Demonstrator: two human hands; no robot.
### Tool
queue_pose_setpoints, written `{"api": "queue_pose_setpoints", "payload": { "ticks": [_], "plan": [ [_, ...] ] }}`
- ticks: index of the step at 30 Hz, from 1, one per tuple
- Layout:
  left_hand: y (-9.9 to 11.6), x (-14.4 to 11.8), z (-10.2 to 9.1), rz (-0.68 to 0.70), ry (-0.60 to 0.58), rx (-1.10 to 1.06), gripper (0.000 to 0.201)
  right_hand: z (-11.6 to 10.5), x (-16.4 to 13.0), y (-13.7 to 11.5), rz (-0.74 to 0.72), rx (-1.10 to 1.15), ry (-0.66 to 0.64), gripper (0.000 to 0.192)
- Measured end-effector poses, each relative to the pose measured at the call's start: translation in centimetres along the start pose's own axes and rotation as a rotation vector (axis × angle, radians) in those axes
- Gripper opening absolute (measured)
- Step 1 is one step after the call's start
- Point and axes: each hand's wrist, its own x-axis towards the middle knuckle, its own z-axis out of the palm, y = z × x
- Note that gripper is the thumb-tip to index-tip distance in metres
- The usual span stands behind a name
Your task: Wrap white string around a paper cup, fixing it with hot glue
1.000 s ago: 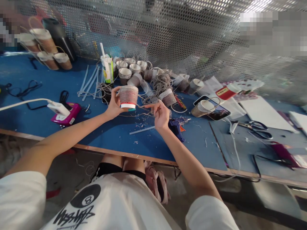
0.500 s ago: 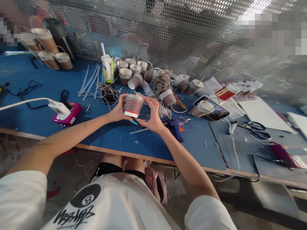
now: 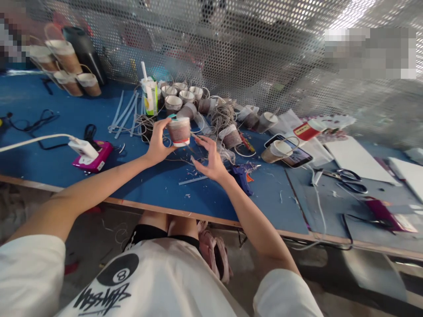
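You have the cup (image 3: pixel 179 130) lifted just above the blue bench (image 3: pixel 59 110), its side already wound with thin brown twine except for a white band at one end. Your left hand (image 3: pixel 157 143) is clamped round it from its nine o'clock side, thumb and fingers on the wrapped wall. Your right hand (image 3: pixel 211 160) sits near the cup at about four o'clock, fingers spread apart and holding nothing that I can make out; a strand of twine (image 3: pixel 194 137) seems to run from the cup toward it.

This looks like the winding step, nearly done. The next turn calls for you to pinch that loose strand and lay it tight against the last coil.

Beyond the cup at twelve o'clock stand more wrapped cups (image 3: pixel 180 94) and a tangle of twine (image 3: pixel 223 115); the glue gun (image 3: pixel 243 174) lies just at three o'clock of your right hand.
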Motion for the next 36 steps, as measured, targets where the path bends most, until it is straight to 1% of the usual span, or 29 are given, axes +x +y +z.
{"api": "queue_pose_setpoints", "payload": {
  "ticks": [2,4,6,7,9,10,12,13,14,15,17,19,21,24,26,27,29,31,32,34,36],
  "plan": [
    [-0.6,0.0,0.1,-0.026,0.106,0.06,0.083,-0.9,0.2,-0.6,0.04,-0.094,0.006,0.057],
    [-1.1,0.0,0.4,-0.059,0.201,0.063,0.083,-2.0,0.3,-1.6,0.087,-0.258,0.058,0.041],
    [-1.4,-0.2,0.8,-0.086,0.238,0.011,0.084,-3.3,-0.1,-2.8,0.193,-0.482,0.113,0.033],
    [-1.5,-0.3,1.0,-0.094,0.233,-0.021,0.084,-3.9,-0.5,-3.5,0.284,-0.603,0.136,0.035],
    [-1.4,-0.5,1.5,-0.095,0.196,-0.068,0.083,-5.2,-1.9,-4.7,0.546,-0.812,0.136,0.049],
    [-1.3,-0.6,1.7,-0.092,0.172,-0.081,0.082,-5.8,-2.6,-5.2,0.703,-0.881,0.107,0.058],
    [-1.2,-0.8,2.0,-0.088,0.119,-0.095,0.08,-6.9,-4.0,-5.9,0.995,-0.92,-0.054,0.067],
    [-1.2,-0.9,2.2,-0.087,0.092,-0.098,0.08,-7.3,-4.5,-6.1,1.103,-0.909,-0.149,0.068],
    [-1.2,-0.9,2.3,-0.088,0.068,-0.099,0.082,-7.5,-4.9,-6.2,1.173,-0.888,-0.235,0.067],
    [-1.2,-1.0,2.4,-0.093,0.049,-0.097,0.083,-7.7,-5.2,-6.2,1.211,-0.87,-0.301,0.064],
    [-1.2,-0.9,2.4,-0.105,0.027,-0.094,0.086,-7.7,-5.3,-6.0,1.221,-0.862,-0.357,0.058],
    [-1.2,-0.9,2.2,-0.113,0.008,-0.1,0.088,-7.5,-5.2,-5.7,1.211,-0.861,-0.365,0.055],
    [-1.0,-0.7,1.9,-0.112,-0.021,-0.114,0.09,-7.3,-5.1,-5.7,1.203,-0.828,-0.361,0.052],
    [-0.6,-0.5,1.4,-0.108,-0.084,-0.106,0.09,-7.6,-4.8,-6.4,1.201,-0.766,-0.317,0.045],
    [-0.5,-0.4,1.2,-0.104,-0.125,-0.091,0.088,-8.3,-4.5,-7.1,1.204,-0.758,-0.238,0.04],
    [-0.4,-0.4,1.2,-0.101,-0.14,-0.087,0.087,-8.8,-4.3,-7.4,1.201,-0.749,-0.177,0.036],
    [-0.5,-0.5,1.4,-0.096,-0.157,-0.088,0.088,-9.7,-3.7,-7.9,1.191,-0.668,-0.004,0.025],
    [-0.7,-0.8,1.7,-0.1,-0.159,-0.087,0.09,-10.5,-2.8,-8.0,1.166,-0.442,0.181,0.013],
    [-0.9,-0.9,1.9,-0.105,-0.155,-0.086,0.091,-10.8,-2.3,-7.9,1.131,-0.284,0.254,0.013],
    [-1.1,-1.0,2.2,-0.116,-0.143,-0.085,0.092,-11.0,-1.1,-7.5,1.012,0.05,0.333,0.026],
    [-1.2,-1.0,2.2,-0.117,-0.133,-0.084,0.092,-10.6,0.2,-6.7,0.861,0.31,0.347,0.036]
  ]
}}
